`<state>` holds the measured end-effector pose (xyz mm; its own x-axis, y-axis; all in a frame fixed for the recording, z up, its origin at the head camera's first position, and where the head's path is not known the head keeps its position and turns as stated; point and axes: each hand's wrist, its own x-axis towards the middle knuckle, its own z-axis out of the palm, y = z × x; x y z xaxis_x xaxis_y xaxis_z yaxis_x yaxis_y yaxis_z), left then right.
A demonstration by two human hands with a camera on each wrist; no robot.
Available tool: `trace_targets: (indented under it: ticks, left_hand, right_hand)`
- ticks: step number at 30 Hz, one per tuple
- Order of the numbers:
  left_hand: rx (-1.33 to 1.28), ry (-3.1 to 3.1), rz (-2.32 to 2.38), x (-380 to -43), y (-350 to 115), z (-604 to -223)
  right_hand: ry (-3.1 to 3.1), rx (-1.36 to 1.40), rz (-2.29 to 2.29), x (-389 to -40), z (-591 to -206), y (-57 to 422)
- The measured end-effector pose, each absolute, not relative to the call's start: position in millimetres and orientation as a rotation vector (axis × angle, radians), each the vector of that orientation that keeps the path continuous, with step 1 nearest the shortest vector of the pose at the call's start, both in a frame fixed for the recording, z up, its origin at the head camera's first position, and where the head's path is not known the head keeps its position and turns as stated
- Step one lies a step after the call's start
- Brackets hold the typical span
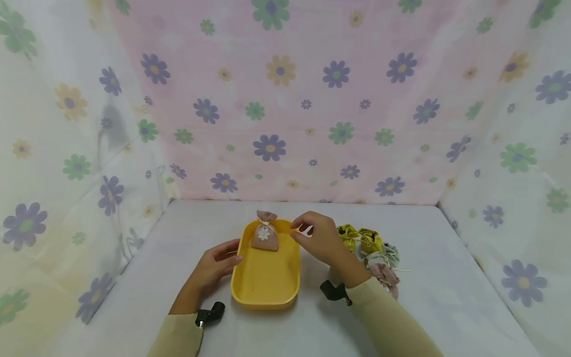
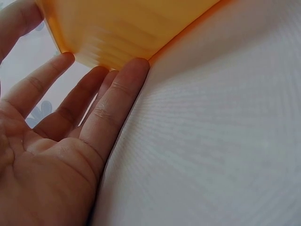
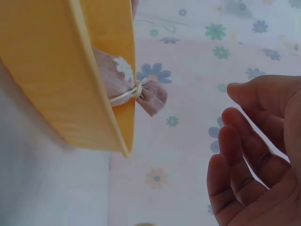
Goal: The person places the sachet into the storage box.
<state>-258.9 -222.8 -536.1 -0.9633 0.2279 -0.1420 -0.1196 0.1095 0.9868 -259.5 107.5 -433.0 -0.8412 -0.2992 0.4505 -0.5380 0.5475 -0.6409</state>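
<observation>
1. Left hand (image 1: 214,267): fingers pretty straight, just touching the tray (image 1: 265,285).
2. Right hand (image 1: 320,238): loosely half-open, holding nothing, near the tray.
3. Pink bag (image 1: 265,241)'s in the tray's far end.

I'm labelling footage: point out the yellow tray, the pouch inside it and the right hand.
Yellow tray (image 1: 266,277): head view, bare floor.
Pink drawstring pouch (image 1: 265,234): head view, white flower.
Right hand (image 1: 322,240): head view, back of hand.
</observation>
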Motion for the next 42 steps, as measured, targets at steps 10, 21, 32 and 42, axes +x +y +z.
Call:
trace_targets:
  ticks: [10, 21, 32, 42]
  left_hand:
    - [0.067, 2.137, 1.924, -260.2, -223.4, -537.2]
    - [0.091, 2.146, 1.922, -258.3, -223.9, -535.1]
    - [0.057, 2.138, 1.927, -259.7, -224.8, -536.3]
    - [0.038, 2.132, 1.929, -259.3, -223.5, -536.3]
  right_hand:
    - [-2.471, 0.660, 1.160, -243.3, -431.9, 126.6]
    - [-2.478, 0.624, 1.127, -226.1, -427.1, 144.9]
    - [-2.422, 0.616, 1.105, -208.4, -430.7, 174.8]
    - [-2.413, 0.623, 1.062, -197.4, -439.9, 196.4]
